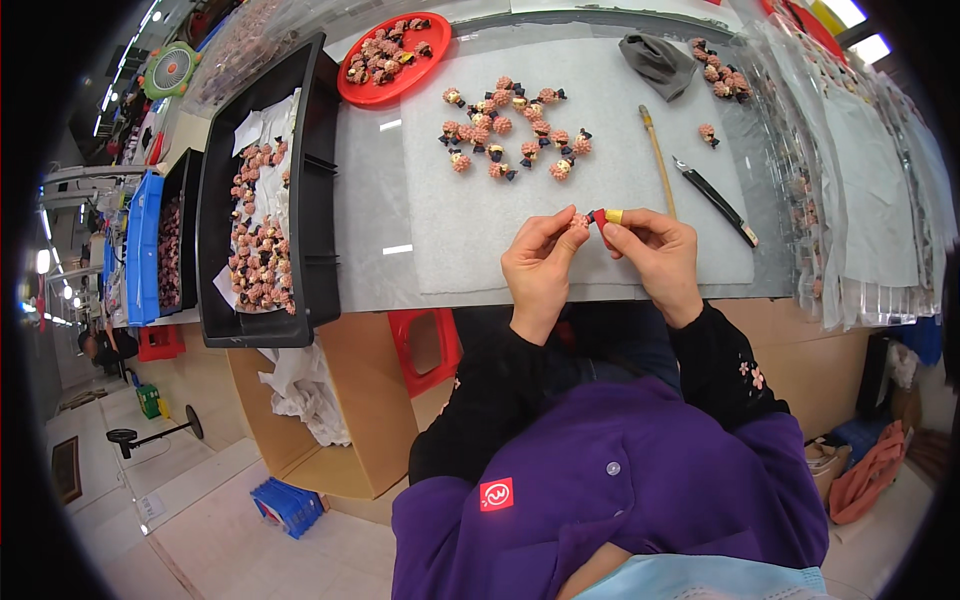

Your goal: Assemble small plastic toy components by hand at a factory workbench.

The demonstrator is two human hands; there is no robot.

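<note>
In the middle of the near table edge, my left hand (540,265) pinches a small pink-haired figurine (579,221) with a dark part pointing right. My right hand (657,260) meets it from the right, fingers closed on a small red piece (601,228) held against the figurine. Something yellow (613,216) shows at the right fingertips; whether it is part of the red piece or wrapped on a finger I cannot tell. Beyond my hands, a loose cluster of similar figurines (502,125) lies on the white foam sheet (450,235).
A red round tray (440,50) of figurines stands far left, beside a black crate (325,200) holding more. To the right lie a thin wooden-handled brush or stick (657,160), a black craft knife (715,200), a grey cloth (658,65) and bagged parts (880,200).
</note>
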